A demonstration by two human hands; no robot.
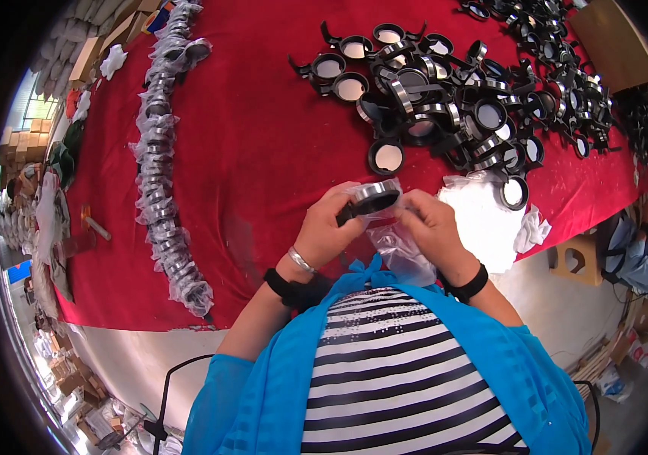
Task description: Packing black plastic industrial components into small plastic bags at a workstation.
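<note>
In front of my chest, my left hand [328,227] grips a round black fitting with a silver band [376,196], its fingers curled round the side. My right hand [434,230] pinches the edge of a clear plastic bag [396,244] close to the fitting. Part of the bag lies against the fitting's edge and the rest hangs down toward my top. How far the fitting sits inside the bag I cannot tell.
A red cloth [256,114] covers the table. Bagged fittings form a long row [159,167] at left. Loose fittings lie in a heap [445,98] at far right. White plastic bags [483,220] lie right of my hands. A person [646,254] is at the right edge.
</note>
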